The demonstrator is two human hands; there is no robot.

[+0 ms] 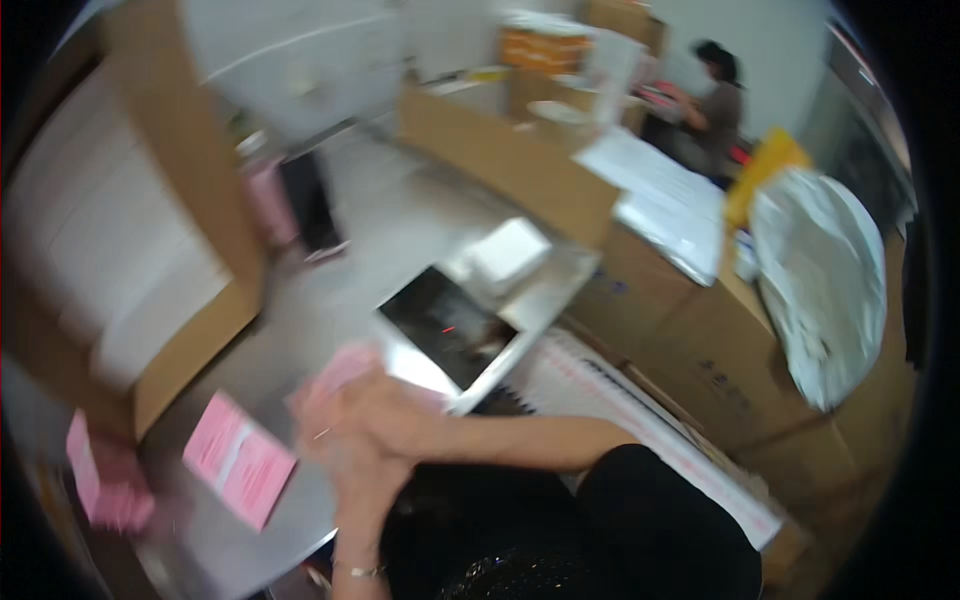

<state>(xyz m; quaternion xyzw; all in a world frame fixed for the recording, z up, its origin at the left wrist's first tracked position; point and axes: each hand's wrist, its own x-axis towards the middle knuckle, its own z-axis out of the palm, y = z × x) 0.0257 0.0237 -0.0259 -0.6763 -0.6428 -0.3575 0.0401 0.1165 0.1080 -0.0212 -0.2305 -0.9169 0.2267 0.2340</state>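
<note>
Two hands, left (355, 480) and right (375, 415), pressed together at lower centre of the frame, blurred, apparently gripping a pink box (340, 372) above them, beside the scale (455, 325)

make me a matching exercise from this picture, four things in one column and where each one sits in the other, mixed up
Things:
1. pink package
2. white plastic bag
3. small white box
4. person in dark top

Places:
A. far back, at the rear table
B. on the metal tray by the dark screen
C. lying flat on the table, left of the hands
D. on top of the cardboard boxes at right

Pairs: 1-C, 2-D, 3-B, 4-A
</note>
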